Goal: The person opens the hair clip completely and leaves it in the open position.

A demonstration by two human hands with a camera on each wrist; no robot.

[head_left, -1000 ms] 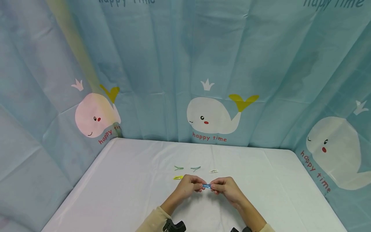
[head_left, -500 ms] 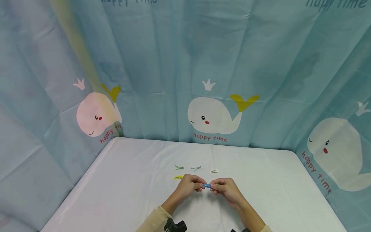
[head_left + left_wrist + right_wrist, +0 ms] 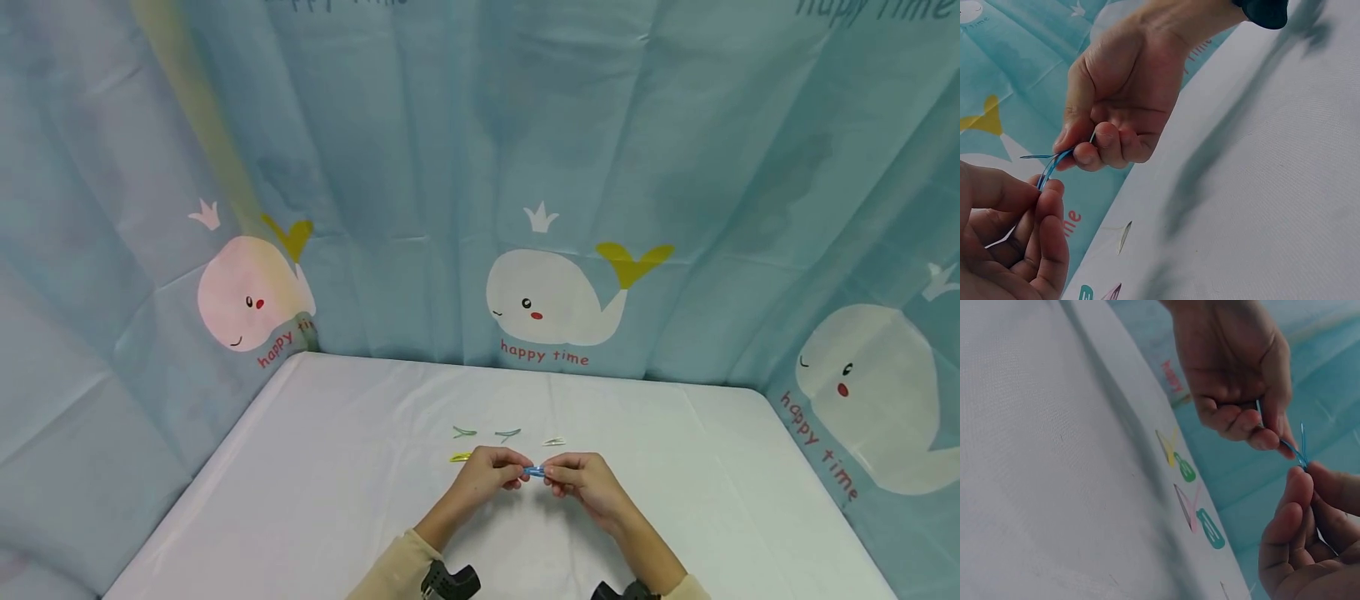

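Observation:
Both hands meet over the white table, holding a blue snap hair clip point(image 3: 535, 472) between them. My left hand point(image 3: 487, 479) pinches one end with thumb and fingers, and my right hand point(image 3: 588, 483) pinches the other. Seen from the left wrist, a thin prong of the clip point(image 3: 1038, 156) stands away from its curved blue body. Fingertips cover both ends. Just beyond the left hand lies a yellow hair clip point(image 3: 460, 457), partly hidden by that hand.
Farther back on the table point(image 3: 360, 433) lie a green clip point(image 3: 464, 432), a blue-green clip point(image 3: 507, 434) and a white clip point(image 3: 553, 442). A blue curtain with whale prints point(image 3: 420, 292) hangs behind the table's far edge.
Both hands have risen slightly in the head view with the blue hair clip, keeping their pinch on it. The clips on the table have stayed in place.

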